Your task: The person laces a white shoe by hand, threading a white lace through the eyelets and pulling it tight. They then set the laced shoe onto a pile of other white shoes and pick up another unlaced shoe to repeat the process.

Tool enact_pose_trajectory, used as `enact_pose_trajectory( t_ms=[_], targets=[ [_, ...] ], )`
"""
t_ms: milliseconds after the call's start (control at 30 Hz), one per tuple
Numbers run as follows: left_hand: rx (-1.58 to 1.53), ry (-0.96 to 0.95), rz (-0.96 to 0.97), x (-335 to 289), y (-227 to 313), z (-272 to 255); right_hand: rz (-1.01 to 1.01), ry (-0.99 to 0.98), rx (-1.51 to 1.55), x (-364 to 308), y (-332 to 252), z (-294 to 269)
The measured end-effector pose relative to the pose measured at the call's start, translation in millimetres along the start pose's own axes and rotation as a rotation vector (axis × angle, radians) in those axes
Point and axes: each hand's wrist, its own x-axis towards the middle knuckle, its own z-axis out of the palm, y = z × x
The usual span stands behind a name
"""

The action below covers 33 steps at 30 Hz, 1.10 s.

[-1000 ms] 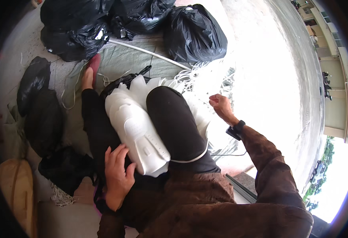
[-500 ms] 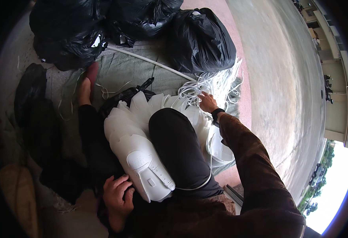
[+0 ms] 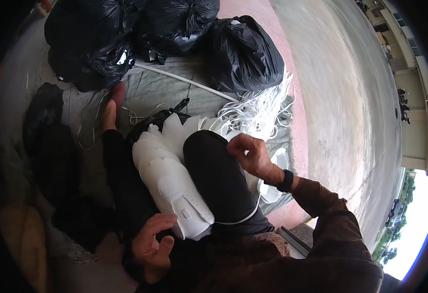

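A long nested row of white shoe uppers (image 3: 160, 161) lies along my lap, left of my bent right knee. The nearest upper (image 3: 187, 207) shows its tongue and rows of lace holes. Beside its near end is my left hand (image 3: 153, 244), open, with the thumb apart from the fingers. My right hand (image 3: 251, 155) is over the right side of the knee, fingers curled and closed; whatever they hold, if anything, does not show. A white cord (image 3: 240, 219) loops round my right thigh. Past the knee, a heap of white laces (image 3: 258, 112) spreads on the ground.
Several full black plastic bags (image 3: 245, 53) stand at the far side. A thin white pole (image 3: 184, 80) lies on the grey-green ground sheet (image 3: 150, 88). More white pieces (image 3: 277, 183) lie right of my knee. Dark bags (image 3: 48, 141) lie at the left.
My right hand has drawn back from the laces to above my knee, its fingers now curled. My left hand has lifted slightly and moved right, alongside the nearest upper.
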Motion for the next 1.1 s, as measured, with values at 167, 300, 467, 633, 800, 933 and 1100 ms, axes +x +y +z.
enact_pose_trajectory(
  t_ms=[167, 300, 467, 633, 800, 933, 1100],
  targets=[
    [-0.432, -0.174, -0.160, 16.6, 39.0, 52.3, -0.903, -0.449, -0.086, -66.3, -128.5, 23.8],
    [-0.347, -0.477, -0.692, -21.9, 46.0, 4.7, -1.054, -0.230, -0.173, -75.1, -142.9, 10.0],
    [-0.887, 0.208, -0.612, -84.3, 16.2, -111.3, -0.028, 0.147, -0.233, -29.9, -5.4, -44.6],
    [-1.262, 0.371, -0.301, -137.3, 11.4, -198.9, -0.139, 0.080, -0.431, -45.1, 28.6, -64.6],
    [-1.389, 0.662, -0.242, -181.5, -15.9, -256.8, -0.332, -0.045, -0.585, -34.0, 35.6, -55.5],
    [-1.493, 0.866, -0.170, -193.1, -45.6, -314.9, -0.526, -0.377, -0.754, -29.4, 48.0, -89.1],
    [0.318, 1.079, -0.288, -233.9, -81.3, -440.8, -0.402, -0.461, -0.996, -35.0, 78.1, -176.4]
  ],
)
